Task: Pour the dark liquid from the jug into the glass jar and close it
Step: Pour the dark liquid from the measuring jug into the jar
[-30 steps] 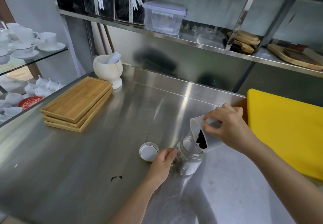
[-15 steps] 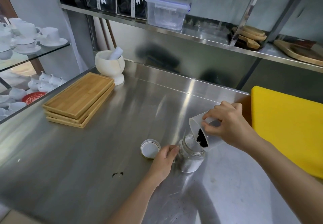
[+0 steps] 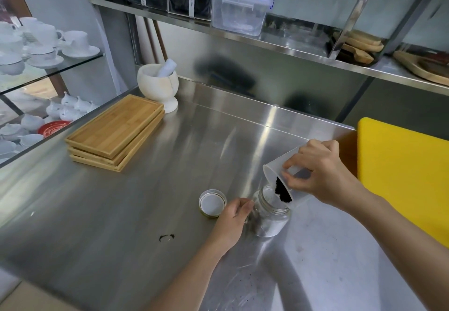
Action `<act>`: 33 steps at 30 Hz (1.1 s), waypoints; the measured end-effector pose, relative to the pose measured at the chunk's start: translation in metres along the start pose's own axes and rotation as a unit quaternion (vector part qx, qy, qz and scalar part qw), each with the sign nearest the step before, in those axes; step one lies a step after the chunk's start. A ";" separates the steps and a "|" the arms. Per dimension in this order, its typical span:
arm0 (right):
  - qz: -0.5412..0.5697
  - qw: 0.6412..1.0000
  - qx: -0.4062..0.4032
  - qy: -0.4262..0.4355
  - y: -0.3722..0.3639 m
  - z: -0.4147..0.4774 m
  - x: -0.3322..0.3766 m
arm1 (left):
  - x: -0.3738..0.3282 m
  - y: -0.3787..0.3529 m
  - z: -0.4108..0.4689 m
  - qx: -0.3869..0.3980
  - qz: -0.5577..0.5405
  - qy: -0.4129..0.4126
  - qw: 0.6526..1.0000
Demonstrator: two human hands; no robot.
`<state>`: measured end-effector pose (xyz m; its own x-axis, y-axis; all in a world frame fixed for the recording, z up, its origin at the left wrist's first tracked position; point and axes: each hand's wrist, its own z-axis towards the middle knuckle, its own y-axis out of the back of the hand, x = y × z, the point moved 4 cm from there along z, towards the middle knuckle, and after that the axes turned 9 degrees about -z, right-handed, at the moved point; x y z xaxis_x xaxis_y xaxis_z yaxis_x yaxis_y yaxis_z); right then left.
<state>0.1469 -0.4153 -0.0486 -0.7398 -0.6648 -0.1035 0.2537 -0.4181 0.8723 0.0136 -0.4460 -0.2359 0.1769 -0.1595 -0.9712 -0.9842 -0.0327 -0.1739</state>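
Note:
A small clear glass jar [image 3: 271,218] stands open on the steel counter [image 3: 150,204], and my left hand [image 3: 232,223] grips its left side. My right hand [image 3: 320,174] holds a translucent white jug [image 3: 277,170] tilted steeply over the jar's mouth. Dark matter [image 3: 281,190] lies at the jug's lower lip, just above the jar. The jar's round lid [image 3: 212,203] lies upside down on the counter, left of my left hand.
A small dark spill mark [image 3: 167,237] lies on the counter in front of the lid. Stacked wooden trays [image 3: 114,131] and a white mortar with pestle [image 3: 158,85] sit at the back left. A yellow board [image 3: 403,172] is at the right. Shelves hang above.
The jug has tipped a little further and the dark matter has slid down to its lip. My left hand still grips the jar.

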 end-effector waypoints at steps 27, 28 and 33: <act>-0.008 0.999 -0.035 0.041 -0.006 -0.004 -0.001 | 0.004 0.001 0.005 0.000 0.025 -0.010 1.000; -0.001 0.999 -0.036 0.039 -0.006 -0.004 -0.002 | 0.005 0.001 0.005 0.000 0.027 -0.008 1.000; 0.004 0.999 -0.020 0.030 -0.004 -0.005 -0.003 | 0.006 0.002 0.006 -0.002 0.027 -0.004 1.000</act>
<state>0.1512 -0.4143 -0.0545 -0.6986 -0.7043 -0.1260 0.2855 -0.4359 0.8535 0.0127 -0.4414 -0.2427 0.1242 -0.1538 -0.9803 -0.9922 -0.0283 -0.1213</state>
